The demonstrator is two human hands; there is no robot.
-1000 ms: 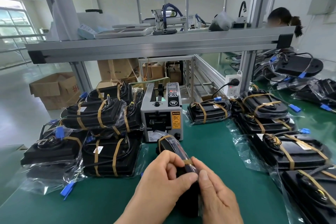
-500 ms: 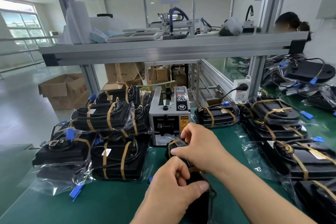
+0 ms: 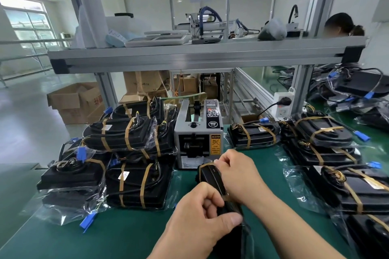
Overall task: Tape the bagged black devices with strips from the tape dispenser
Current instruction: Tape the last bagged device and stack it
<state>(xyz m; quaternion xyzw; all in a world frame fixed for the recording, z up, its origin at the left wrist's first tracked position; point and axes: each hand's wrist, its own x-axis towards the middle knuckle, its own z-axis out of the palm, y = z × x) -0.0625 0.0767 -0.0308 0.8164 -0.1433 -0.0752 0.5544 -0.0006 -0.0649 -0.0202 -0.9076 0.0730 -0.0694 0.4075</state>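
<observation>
Device [image 3: 211, 177] is standing edgewise before the dispenser [image 3: 197, 134]; left hand [image 3: 199, 219] is gripping its near end, while right hand [image 3: 237, 173], having moved forward, is pinching the far strip [image 3: 205, 164], probably sealing it.

head cam, single view | faces forward and down across green bench [image 3: 126, 237] | close: left hand [image 3: 200, 218], right hand [image 3: 237, 172] at 6 o'clock | tape dispenser [image 3: 199, 139] 12 o'clock | far room probably lens-bowed

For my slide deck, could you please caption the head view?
Left hand grips a bagged device while the right hand holds its taped far end, before the dispenser.
</observation>
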